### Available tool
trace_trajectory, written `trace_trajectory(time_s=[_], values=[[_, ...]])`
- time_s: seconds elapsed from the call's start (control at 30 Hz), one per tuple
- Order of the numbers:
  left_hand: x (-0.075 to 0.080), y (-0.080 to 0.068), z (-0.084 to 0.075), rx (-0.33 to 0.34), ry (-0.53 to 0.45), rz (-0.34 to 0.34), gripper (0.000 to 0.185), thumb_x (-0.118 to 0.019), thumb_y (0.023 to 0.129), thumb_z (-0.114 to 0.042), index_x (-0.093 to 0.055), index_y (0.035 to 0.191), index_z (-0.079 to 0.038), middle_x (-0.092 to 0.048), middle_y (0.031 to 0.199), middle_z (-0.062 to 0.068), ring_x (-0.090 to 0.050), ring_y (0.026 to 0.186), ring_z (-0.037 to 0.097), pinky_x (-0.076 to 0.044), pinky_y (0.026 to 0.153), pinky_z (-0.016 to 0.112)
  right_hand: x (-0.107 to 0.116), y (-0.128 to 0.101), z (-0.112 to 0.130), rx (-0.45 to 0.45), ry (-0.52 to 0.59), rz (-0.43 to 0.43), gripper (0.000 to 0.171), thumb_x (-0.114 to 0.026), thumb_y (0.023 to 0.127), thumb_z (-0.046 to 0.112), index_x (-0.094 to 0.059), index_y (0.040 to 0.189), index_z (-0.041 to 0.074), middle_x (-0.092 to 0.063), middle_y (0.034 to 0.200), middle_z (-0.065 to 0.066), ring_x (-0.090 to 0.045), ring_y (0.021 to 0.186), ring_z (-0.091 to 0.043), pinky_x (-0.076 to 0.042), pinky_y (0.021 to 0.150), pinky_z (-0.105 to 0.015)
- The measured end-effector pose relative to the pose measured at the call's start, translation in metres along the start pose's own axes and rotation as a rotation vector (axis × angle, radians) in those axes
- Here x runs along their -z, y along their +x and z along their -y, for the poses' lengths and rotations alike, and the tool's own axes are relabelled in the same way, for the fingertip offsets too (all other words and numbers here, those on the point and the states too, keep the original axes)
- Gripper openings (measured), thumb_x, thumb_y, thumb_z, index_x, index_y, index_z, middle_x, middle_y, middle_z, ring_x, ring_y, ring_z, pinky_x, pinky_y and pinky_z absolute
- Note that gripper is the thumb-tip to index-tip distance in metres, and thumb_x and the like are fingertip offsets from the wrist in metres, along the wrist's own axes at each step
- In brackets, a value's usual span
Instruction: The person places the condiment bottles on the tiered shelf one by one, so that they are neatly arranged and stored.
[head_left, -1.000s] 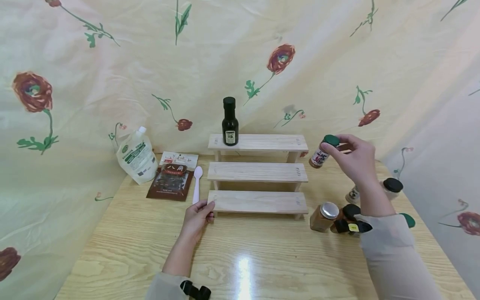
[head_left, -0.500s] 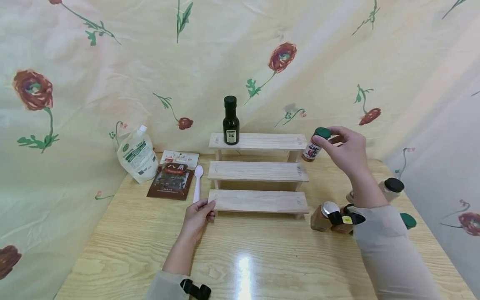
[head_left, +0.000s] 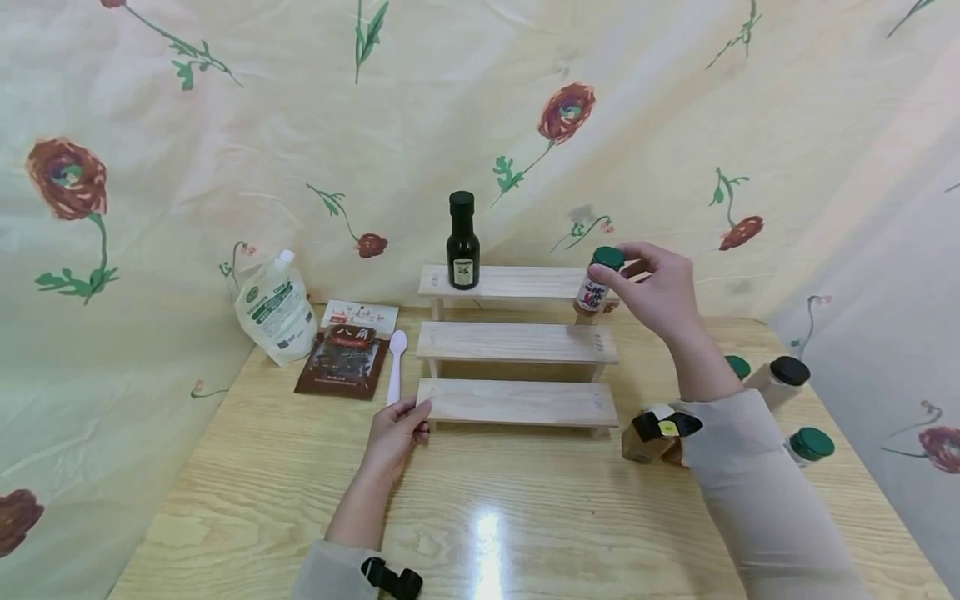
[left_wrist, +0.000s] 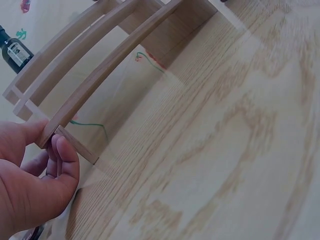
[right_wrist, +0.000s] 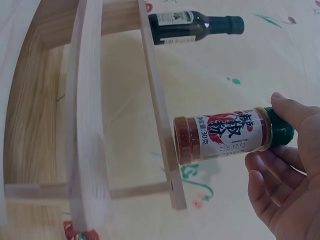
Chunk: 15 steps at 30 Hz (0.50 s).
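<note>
My right hand (head_left: 654, 287) pinches the green cap of a small spice jar (head_left: 592, 293) filled with reddish powder. In the right wrist view the base of this chili powder jar (right_wrist: 220, 135) is right at the edge of the top shelf. My left hand (head_left: 395, 436) grips the left end of the lowest step of a three-tier wooden rack (head_left: 517, 402); in the left wrist view the thumb lies on top and the fingers (left_wrist: 62, 155) curl beneath the board. On the top tier's left end a dark sauce bottle (head_left: 462, 250) stands upright.
Left of the rack lie a white spoon (head_left: 396, 367), a brown star anise packet (head_left: 348, 350) and a white spouted pouch (head_left: 277, 310). At right, partly behind my forearm, stand a square brown jar (head_left: 640, 442), a black-capped jar (head_left: 783, 379) and green-capped jars (head_left: 812, 446).
My right hand has carried the chili powder jar leftward and slightly up, from right of the rack to the top tier's right end, turning it more upright. The left hand stays put.
</note>
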<state>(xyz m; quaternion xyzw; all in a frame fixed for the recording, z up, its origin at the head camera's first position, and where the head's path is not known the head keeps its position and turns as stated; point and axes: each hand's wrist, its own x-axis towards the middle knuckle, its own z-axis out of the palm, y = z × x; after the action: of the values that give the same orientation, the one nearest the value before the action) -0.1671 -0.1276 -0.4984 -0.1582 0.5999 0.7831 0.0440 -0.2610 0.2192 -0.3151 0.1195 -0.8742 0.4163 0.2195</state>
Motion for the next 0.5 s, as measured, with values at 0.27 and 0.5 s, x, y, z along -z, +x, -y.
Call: trace_trajectory(time_s=[0.27,0.5], values=[[-0.002,-0.001,-0.001,0.010,-0.005,-0.007,0.040,-0.067,0.098,-0.008,-0.054,0.128,0.015,-0.061,0.075,0.002,-0.058,0.065,0.008,-0.052,0.054,0.016,-0.010,0.012,0.010,-0.015,0.023,0.039,0.046,-0.080,0.088,0.040,-0.072,0.117,0.006,-0.068,0.099,-0.007,-0.059,0.085,-0.016,-0.049,0.050,-0.021],[-0.004,-0.002,-0.002,0.015,-0.011,-0.016,0.039,-0.068,0.098,-0.007,-0.055,0.127,0.015,-0.061,0.074,0.002,-0.058,0.064,0.008,-0.052,0.054,0.016,-0.022,0.024,0.018,-0.046,0.039,0.085,0.047,-0.077,0.089,0.044,-0.070,0.118,0.008,-0.066,0.103,-0.008,-0.058,0.091,-0.019,-0.050,0.046,-0.027]])
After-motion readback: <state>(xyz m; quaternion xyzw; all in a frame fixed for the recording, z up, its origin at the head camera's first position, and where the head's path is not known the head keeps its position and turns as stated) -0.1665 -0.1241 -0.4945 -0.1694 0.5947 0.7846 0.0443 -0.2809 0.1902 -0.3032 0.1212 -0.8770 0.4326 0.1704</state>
